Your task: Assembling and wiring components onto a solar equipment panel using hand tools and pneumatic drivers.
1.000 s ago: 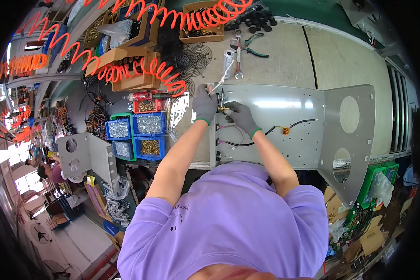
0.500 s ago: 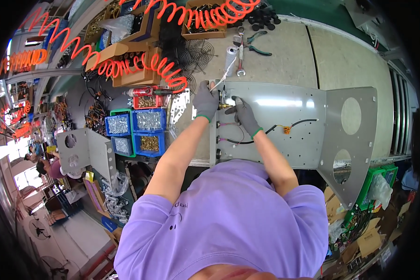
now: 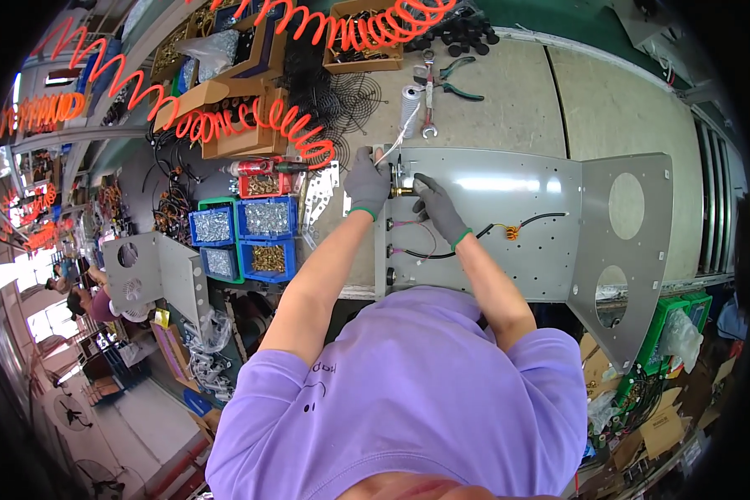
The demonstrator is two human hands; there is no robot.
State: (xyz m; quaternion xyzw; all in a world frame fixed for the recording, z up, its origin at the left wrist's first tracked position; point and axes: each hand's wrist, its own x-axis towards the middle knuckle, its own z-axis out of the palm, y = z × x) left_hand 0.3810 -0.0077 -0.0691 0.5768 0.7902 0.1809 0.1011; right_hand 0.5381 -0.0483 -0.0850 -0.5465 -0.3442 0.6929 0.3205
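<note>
A grey sheet-metal housing (image 3: 508, 192) lies on the bench in front of me. My left hand (image 3: 367, 185), in a grey glove with a green cuff, is closed at its left side wall; what its fingers hold is hidden. A brass fitting (image 3: 402, 192) sticks inward from that wall. My right hand (image 3: 438, 210), gloved alike, has its thumb and fingers curled about the fitting's right end. A white cord (image 3: 398, 148) runs from a white ribbed tube (image 3: 410, 108) to my left fingertips. Below, a dark cable (image 3: 442, 253) with an orange wound ring (image 3: 512, 232) lies in the housing.
A wrench (image 3: 429, 100) and green-handled pliers (image 3: 460, 82) lie beyond the housing. Blue bins (image 3: 268, 242) of screws and brass parts stand left, beside a red power tool (image 3: 258, 167). A coiled red hose (image 3: 300, 142) hangs above cardboard boxes. The housing's upright end panel (image 3: 621, 225) rises at right.
My right hand has drawn slightly to the right, and its fingers have shifted, so more of the brass fitting shows. The left hand has stayed in place.
</note>
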